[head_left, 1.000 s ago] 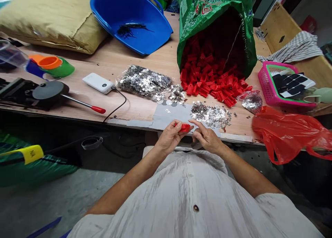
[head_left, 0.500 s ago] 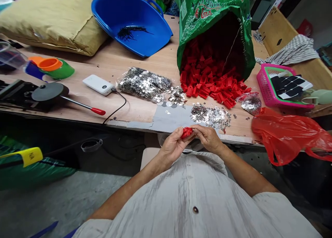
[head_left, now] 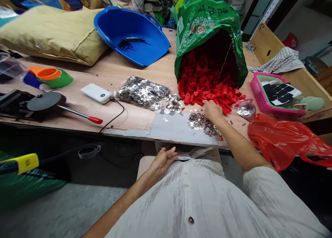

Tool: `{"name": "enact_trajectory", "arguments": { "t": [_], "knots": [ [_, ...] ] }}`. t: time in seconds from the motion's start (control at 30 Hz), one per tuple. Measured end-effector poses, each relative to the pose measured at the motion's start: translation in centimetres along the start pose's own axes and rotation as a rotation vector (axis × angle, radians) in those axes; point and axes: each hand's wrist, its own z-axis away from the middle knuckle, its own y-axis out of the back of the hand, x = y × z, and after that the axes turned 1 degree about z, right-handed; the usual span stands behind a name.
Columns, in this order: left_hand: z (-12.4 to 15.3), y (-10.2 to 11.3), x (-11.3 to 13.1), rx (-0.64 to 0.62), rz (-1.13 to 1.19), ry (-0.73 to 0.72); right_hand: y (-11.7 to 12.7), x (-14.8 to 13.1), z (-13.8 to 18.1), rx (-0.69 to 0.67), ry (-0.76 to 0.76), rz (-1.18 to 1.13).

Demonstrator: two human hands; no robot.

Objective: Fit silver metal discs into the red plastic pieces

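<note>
My right hand [head_left: 213, 110] reaches forward over the table and rests on the near edge of the heap of red plastic pieces [head_left: 204, 84] that spills from a green sack [head_left: 207, 20]. Its fingertips are hidden among the pieces. Loose silver metal bits [head_left: 201, 122] lie just beside my wrist. My left hand [head_left: 164, 159] hangs low by my lap under the table edge, fingers stretched out and holding nothing.
A clear bag of silver bits [head_left: 142, 90], a white power bank [head_left: 96, 93] with a cable, a blue basin [head_left: 131, 32], a pink basket [head_left: 277, 93], a red plastic bag [head_left: 282, 139] and a black press tool with a red-tipped handle [head_left: 46, 103] stand on the wooden table [head_left: 124, 67].
Both hands held one red piece together at the table edge. Now my right hand has gone forward to the red heap and my left has dropped to my lap, without the piece.
</note>
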Motion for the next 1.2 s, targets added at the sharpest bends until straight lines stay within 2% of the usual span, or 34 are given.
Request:
{"name": "enact_trajectory", "arguments": {
  "t": [0.1,0.2,0.27,0.3,0.37,0.43,0.5,0.57,0.67,0.8,0.87,0.93,1.0,1.07,1.2],
  "knots": [
    [0.7,-0.2,0.4,-0.051,-0.057,0.002,0.0,0.2,-1.2,0.0,0.015,0.003],
    [1.9,-0.7,0.8,-0.222,-0.203,0.049,0.1,0.4,-0.8,0.056,0.026,-0.041],
    [2.6,-1.2,1.0,-0.337,-0.3,0.001,0.3,0.3,0.6,0.083,0.048,-0.166],
    [2.9,-1.5,1.1,-0.375,-0.348,-0.075,0.4,0.1,1.7,0.085,0.068,-0.27],
    [3.3,-2.1,1.2,-0.396,-0.453,-0.317,0.6,-0.6,4.4,0.043,0.114,-0.543],
    [3.3,-2.7,1.3,-0.341,-0.575,-0.609,0.6,-1.8,7.5,-0.031,0.199,-0.83],
    [3.0,-3.2,1.2,-0.277,-0.706,-0.845,0.2,-3.3,10.6,-0.174,0.221,-1.045],
    [2.6,-3.6,1.0,-0.272,-0.815,-0.981,-0.3,-4.7,13.2,-0.245,0.175,-1.18],
    [2.0,-3.8,0.6,-0.315,-0.88,-1.051,-1.1,-5.9,15.7,-0.285,0.08,-1.304],
    [1.8,-3.7,0.5,-0.325,-0.917,-1.097,-1.3,-4.6,16.1,-0.331,0.121,-1.282],
    [1.9,-3.7,0.6,-0.323,-0.893,-1.062,-1.3,-2.6,15.3,-0.24,0.133,-1.121],
    [2.2,-3.7,0.8,-0.351,-0.812,-0.922,-1.4,-0.4,14.2,-0.046,0.105,-0.848],
    [2.5,-3.8,1.0,-0.398,-0.669,-0.73,-1.7,1.4,13.1,0.078,0.085,-0.594],
    [2.7,-4.1,1.0,-0.426,-0.506,-0.601,-2.2,2.4,12.2,0.113,0.086,-0.434],
    [2.9,-4.5,1.0,-0.445,-0.327,-0.529,-2.7,2.4,11.0,0.111,0.129,-0.283]
  ]
}}
